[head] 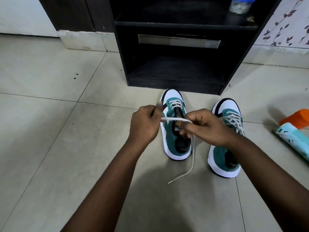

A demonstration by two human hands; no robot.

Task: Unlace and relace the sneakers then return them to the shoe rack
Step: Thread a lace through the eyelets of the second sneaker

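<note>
I see tiled floor (50,131), black shoe rack (175,64) ahead. Left hand (143,124) and right hand (205,126) each pinch the lace (173,120) over the left sneaker (173,136) before the rack.

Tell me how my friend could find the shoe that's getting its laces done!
Look for the black shoe rack standing on the tiled floor; two teal and white sneakers sit just in front of it, toes toward it. Pick the left sneaker, under the left hand and right hand pulling its lace. Its upper eyelets are bare, with one end trailing, while the right sneaker is fully laced.
</note>
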